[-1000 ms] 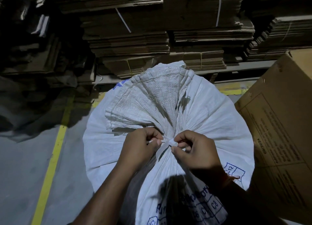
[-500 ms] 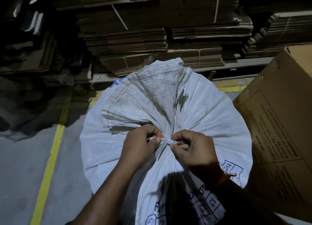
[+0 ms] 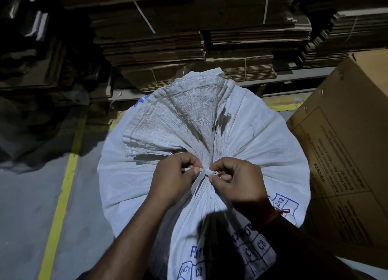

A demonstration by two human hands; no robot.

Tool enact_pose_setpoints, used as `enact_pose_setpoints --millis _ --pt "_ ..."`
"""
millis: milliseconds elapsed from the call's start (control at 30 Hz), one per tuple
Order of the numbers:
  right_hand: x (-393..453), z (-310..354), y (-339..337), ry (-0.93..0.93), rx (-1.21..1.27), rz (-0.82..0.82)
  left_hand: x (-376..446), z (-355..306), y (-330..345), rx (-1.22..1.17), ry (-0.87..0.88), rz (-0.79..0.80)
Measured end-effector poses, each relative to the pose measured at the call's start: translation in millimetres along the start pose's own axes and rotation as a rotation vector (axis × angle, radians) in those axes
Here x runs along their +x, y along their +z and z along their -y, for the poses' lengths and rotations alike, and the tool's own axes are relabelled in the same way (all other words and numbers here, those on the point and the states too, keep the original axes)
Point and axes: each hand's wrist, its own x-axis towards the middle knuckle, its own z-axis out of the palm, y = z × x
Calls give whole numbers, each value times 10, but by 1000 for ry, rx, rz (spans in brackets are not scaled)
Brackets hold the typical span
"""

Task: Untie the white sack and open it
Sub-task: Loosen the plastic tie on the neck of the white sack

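A full white woven sack (image 3: 262,145) with blue printed letters stands upright in front of me, its neck gathered into pleats and bound by a white tie strip (image 3: 204,171). The loose mouth of the sack fans out flat beyond the knot, toward the far side. My left hand (image 3: 174,179) pinches one end of the tie from the left between thumb and forefinger. My right hand (image 3: 237,181) pinches the knot from the right. The two hands almost touch at the knot, which they partly hide.
A large brown cardboard box (image 3: 346,153) leans close against the sack's right side. Stacks of flattened cardboard (image 3: 168,38) on a pallet fill the space behind. A yellow floor line (image 3: 60,195) runs along the grey concrete to the left.
Both hands stay pinched at the knot with only small finger shifts. The sack's neck remains tied.
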Motion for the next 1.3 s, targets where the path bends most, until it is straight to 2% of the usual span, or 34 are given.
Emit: enact_pose_setpoints --millis 1300 --pt "16 -9 15 21 -39 -8 -30 -69 -29 33 -30 -42"
